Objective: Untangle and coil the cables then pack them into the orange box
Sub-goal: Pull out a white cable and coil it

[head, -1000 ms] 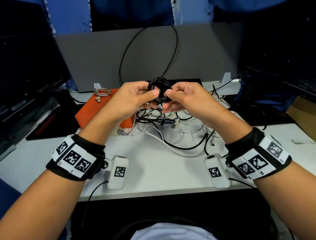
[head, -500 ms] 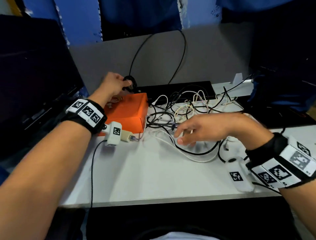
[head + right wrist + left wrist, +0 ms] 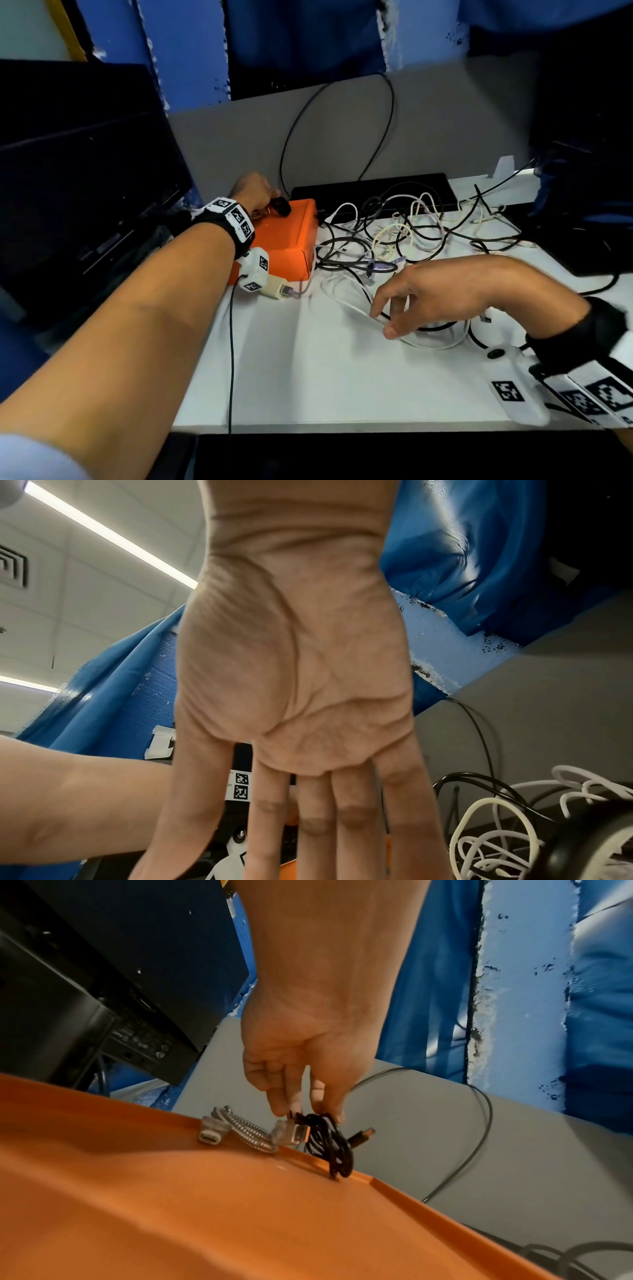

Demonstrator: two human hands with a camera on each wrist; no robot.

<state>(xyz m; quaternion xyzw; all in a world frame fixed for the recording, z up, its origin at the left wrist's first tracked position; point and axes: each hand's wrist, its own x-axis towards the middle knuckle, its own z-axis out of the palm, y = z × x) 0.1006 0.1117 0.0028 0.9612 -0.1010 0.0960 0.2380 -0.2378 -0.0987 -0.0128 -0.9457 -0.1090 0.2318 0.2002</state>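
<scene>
The orange box [image 3: 291,236] sits at the back left of the white desk. My left hand [image 3: 255,190] reaches over its far edge and pinches a small coiled black cable [image 3: 280,206] [image 3: 329,1144] with its fingertips [image 3: 291,1104]; the coil touches the box's far rim [image 3: 394,1184]. A coiled silver braided cable [image 3: 245,1133] lies in the box beside it. A tangle of black and white cables [image 3: 411,236] spreads right of the box. My right hand [image 3: 428,301] hovers over the tangle's near side, fingers straight in the right wrist view [image 3: 308,804], holding nothing.
A black monitor [image 3: 78,178] stands at the left and a grey partition [image 3: 411,137] behind the desk, with a black cable loop [image 3: 339,130] against it. A flat black device [image 3: 376,192] lies behind the tangle. A beige adapter [image 3: 274,287] lies before the box.
My left hand carried the black coil from the centre to the far edge of the orange box. My right hand let go and dropped toward the tangle on the desk.
</scene>
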